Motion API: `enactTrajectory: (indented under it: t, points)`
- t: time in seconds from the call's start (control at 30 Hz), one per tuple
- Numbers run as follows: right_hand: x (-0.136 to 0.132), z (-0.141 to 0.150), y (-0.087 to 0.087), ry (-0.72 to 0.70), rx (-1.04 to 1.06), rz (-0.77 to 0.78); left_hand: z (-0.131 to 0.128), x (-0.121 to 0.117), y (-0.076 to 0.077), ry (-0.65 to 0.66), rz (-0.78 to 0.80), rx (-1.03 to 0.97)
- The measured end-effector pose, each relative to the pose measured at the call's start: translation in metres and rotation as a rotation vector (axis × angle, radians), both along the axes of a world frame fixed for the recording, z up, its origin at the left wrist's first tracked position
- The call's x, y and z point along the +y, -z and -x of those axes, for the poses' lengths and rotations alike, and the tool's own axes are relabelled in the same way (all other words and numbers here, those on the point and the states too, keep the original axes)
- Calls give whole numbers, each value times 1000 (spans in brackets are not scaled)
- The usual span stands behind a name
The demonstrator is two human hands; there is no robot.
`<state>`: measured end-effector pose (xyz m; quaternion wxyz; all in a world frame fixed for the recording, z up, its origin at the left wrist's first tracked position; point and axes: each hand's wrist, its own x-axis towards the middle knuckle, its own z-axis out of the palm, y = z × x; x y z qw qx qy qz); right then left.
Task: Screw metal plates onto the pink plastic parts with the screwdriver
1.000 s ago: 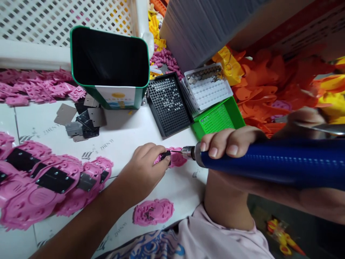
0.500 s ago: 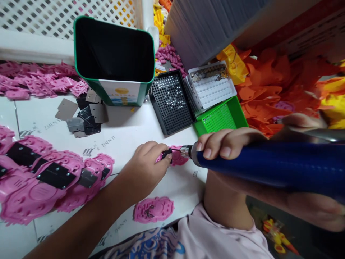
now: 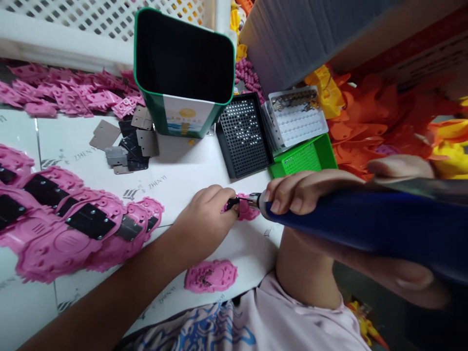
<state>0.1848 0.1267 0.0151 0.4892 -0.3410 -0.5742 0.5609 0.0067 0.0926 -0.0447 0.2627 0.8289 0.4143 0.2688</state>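
Observation:
My right hand (image 3: pixel 303 195) is wrapped around a blue electric screwdriver (image 3: pixel 351 224), held level with its bit toward the left. The bit's tip meets a small black piece on a pink plastic part (image 3: pixel 248 209). My left hand (image 3: pixel 206 219) is closed on that pink part, thumb and fingers pinching its black piece (image 3: pixel 232 203); the palm hides much of it. Nearer my body lies another pink part (image 3: pixel 211 276) with small screws on it. At the left, several pink parts (image 3: pixel 66 243) with black plates screwed on overlap in a heap.
A green-rimmed bin (image 3: pixel 183 97) stands at the back, beside loose metal and black plates (image 3: pixel 135 141). To its right are a black screw tray (image 3: pixel 244 136), a white tray (image 3: pixel 298 117) and a green tray (image 3: pixel 307 158). Orange parts (image 3: pixel 365 117) pile at right; pink pieces (image 3: pixel 80 90) lie at back left.
The view has shifted, so the table things appear farther right and slightly higher. Both hands keep their hold, with the screwdriver's bit still at the black piece.

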Motion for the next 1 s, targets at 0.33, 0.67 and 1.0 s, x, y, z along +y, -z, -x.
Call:
enactTrajectory:
  t: [0.33,0.67,1.0]
  points:
    - [32,8,-16,161,141,-268,9,5,-2,22,-23,-80]
    - [88,23,-17,606,47,-258,10,5,1,45,-117,-106]
    - [97,19,-4,602,53,-249,9,4,1,56,-136,-92]
